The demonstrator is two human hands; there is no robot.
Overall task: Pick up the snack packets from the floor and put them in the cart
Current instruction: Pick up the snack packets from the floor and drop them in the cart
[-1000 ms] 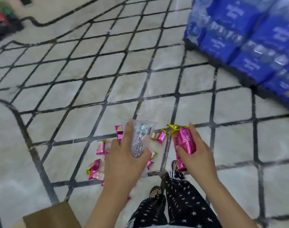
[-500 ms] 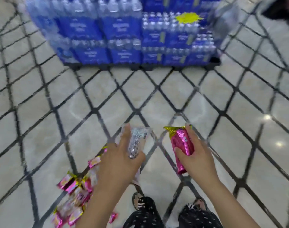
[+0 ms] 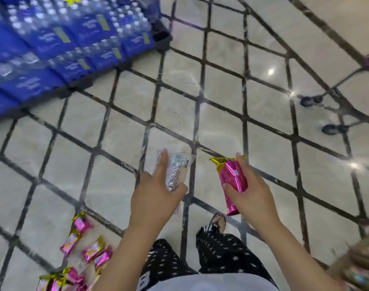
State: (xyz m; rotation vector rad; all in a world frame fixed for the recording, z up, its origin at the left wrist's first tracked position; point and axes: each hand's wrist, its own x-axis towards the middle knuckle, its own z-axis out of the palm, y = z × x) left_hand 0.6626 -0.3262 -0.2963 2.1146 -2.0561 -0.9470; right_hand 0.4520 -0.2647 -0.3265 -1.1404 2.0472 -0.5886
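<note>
Cargo held up off floor [image 3: 116,181], ready for cart [image 3: 308,101]: left grip [image 3: 156,198] clasped clear packet [image 3: 176,173], right grip [image 3: 255,196] clasped pink packet [image 3: 232,179].

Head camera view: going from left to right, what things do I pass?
loose pink packets on the floor → left hand holding a clear packet → right hand holding a pink packet → cart wheels
</note>
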